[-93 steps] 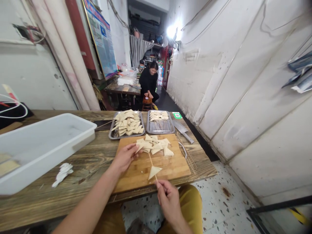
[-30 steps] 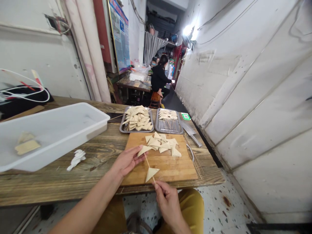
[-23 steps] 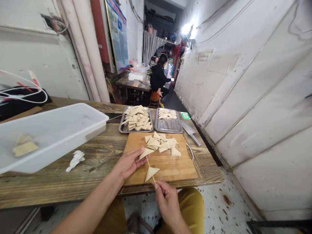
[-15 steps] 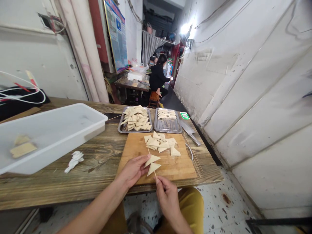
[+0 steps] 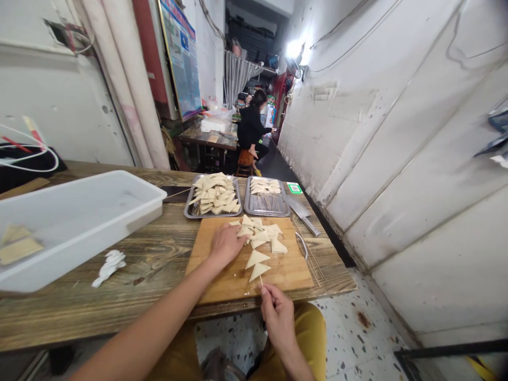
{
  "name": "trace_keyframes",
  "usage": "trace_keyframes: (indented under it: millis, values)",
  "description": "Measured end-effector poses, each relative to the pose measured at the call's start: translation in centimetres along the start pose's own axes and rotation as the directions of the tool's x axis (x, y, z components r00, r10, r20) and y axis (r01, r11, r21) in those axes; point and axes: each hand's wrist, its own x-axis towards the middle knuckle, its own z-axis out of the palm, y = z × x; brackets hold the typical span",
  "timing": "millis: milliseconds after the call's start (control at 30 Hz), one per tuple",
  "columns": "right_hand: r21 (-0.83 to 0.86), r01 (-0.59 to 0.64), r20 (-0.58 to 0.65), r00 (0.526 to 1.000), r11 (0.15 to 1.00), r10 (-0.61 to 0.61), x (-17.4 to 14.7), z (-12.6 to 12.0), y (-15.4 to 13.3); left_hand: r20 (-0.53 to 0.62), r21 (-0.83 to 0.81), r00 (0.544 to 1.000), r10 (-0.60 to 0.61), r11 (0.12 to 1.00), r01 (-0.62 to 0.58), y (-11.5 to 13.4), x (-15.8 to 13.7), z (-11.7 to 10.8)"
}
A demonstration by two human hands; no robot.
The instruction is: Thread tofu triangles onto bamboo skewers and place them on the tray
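Observation:
My right hand (image 5: 278, 309) is closed around the lower end of a thin wooden skewer (image 5: 261, 281). Two pale triangular pieces, which look like tofu sheet, sit on that skewer: a lower triangle (image 5: 260, 271) and an upper triangle (image 5: 257, 258). Over the cutting board (image 5: 214, 283), my left hand (image 5: 227, 244) reaches to the left side of a heap of loose triangles (image 5: 260, 233). Its thumb and fingers are apart at the heap's edge, slightly blurred, and the far fingertips are partly hidden.
Behind the board stand a metal tray piled with skewered triangles (image 5: 216, 196) and a second tray (image 5: 273, 206). A cleaver (image 5: 304, 214) and loose skewers (image 5: 311, 259) lie at the right. A white plastic bin (image 5: 91, 227) and crumpled tissue (image 5: 109, 267) are left. A person (image 5: 252, 127) sits beyond.
My left hand has left the skewered triangles and moved up to the heap. My right hand still holds the skewer. The view has shifted slightly to the right.

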Motion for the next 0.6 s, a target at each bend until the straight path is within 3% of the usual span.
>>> trace_keyframes:
  millis: [100, 267, 333, 400, 500, 600]
  values:
    - [0.009, -0.007, -0.014, 1.000, 1.000, 0.007, -0.1, -0.2, 0.2, -0.038, 0.177, 0.990, 0.139, 0.976, -0.130, -0.2, -0.2, 1.1]
    - [0.034, -0.003, -0.039, 0.999, 0.999, 0.004, -0.4, -0.6, 0.2, 0.026, 0.115, 0.980, 0.195, 0.974, -0.197, -0.2, -1.1, 1.1]
    - [0.059, -0.005, -0.027, 1.000, 0.998, 0.007, -0.7, -0.6, 0.0, 0.002, -0.039, 0.993, 0.115, 0.993, -0.115, -0.2, -1.3, 0.4]
    - [0.078, 0.000, 0.003, 1.000, 0.997, 0.000, -1.0, -0.5, -0.3, 0.016, -0.258, 0.999, -0.044, 0.965, 0.046, -0.1, -1.6, -0.6]
    - [0.059, 0.034, 0.043, 0.998, 0.998, -0.037, -1.4, 0.0, -0.6, 0.154, -0.513, 0.953, -0.262, 0.803, 0.304, 0.2, -1.9, -2.1]
    - [0.022, 0.063, 0.070, 0.995, 0.998, -0.064, -1.5, 0.5, -0.7, 0.234, -0.610, 0.902, -0.362, 0.668, 0.426, 0.5, -2.2, -3.3]
